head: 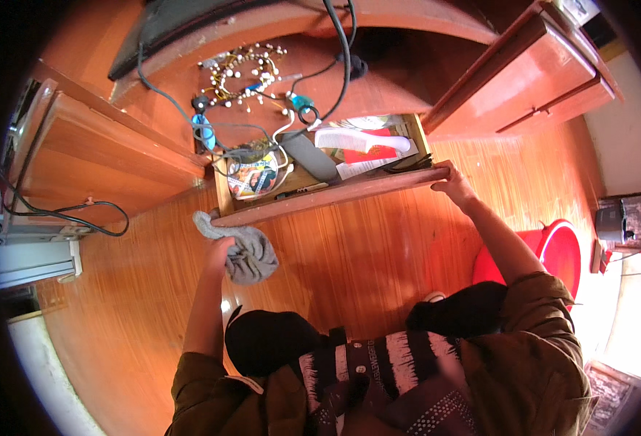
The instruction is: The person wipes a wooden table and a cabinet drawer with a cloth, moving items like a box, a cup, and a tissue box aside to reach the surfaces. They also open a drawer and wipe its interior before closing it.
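Observation:
An open wooden drawer (331, 194) juts out of a reddish wooden desk. My right hand (454, 185) grips the right end of its front panel. At the left end, my left hand (219, 255) holds a grey cloth (253, 256), part of which lies against the drawer's corner. Inside the drawer are a white comb (347, 140), a red packet (372, 156) and a dark grey elongated case (310, 159). A printed disc-shaped item (250, 177) lies at the left, with a white cable (286, 150) beside it. Pen-like items lie along the front.
On the desktop are a beaded ornament (244, 73), a blue object (204, 132) and dark cables (345, 65) that hang over the drawer. Cabinets (119, 147) flank the opening. A red bucket (560, 256) stands on the wooden floor (353, 250) to my right.

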A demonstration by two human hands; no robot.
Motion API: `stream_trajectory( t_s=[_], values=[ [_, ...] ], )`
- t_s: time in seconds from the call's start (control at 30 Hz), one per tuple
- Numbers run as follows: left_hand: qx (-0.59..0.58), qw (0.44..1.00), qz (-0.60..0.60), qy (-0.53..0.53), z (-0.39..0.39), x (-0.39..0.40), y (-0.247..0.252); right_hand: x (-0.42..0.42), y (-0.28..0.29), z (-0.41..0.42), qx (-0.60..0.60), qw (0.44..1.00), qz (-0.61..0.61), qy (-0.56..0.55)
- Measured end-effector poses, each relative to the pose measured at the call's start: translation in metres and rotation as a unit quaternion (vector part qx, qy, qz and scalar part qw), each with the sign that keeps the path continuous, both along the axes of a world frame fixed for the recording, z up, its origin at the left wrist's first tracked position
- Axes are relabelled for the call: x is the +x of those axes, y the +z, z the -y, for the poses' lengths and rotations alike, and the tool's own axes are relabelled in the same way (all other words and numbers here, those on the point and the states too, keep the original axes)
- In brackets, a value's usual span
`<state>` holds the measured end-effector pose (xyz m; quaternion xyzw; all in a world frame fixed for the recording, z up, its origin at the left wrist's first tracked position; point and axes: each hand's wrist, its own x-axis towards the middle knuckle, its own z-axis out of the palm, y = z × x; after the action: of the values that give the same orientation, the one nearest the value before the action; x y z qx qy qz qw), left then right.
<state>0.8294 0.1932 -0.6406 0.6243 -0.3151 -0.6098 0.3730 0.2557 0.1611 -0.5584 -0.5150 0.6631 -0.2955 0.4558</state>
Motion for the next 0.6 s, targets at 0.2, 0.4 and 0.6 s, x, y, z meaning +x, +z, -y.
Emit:
stream_trajectory(
  t_s=[0.2, 0.4, 0.6],
  values=[
    [-0.064, 0.997, -0.018, 0.025, -0.05, -0.007, 0.003, -0.006, 0.0, -0.036, 0.022, 0.997, -0.03, 0.061],
    [-0.144, 0.987, -0.018, 0.062, -0.062, -0.034, 0.053, 0.028, 0.045, 0.0, -0.098, 0.926, -0.363, 0.028],
    [-0.056, 0.978, -0.069, 0.187, -0.072, 0.018, 0.027, 0.061, -0.003, 0.057, -0.158, 0.859, -0.435, 0.221]
  ],
)
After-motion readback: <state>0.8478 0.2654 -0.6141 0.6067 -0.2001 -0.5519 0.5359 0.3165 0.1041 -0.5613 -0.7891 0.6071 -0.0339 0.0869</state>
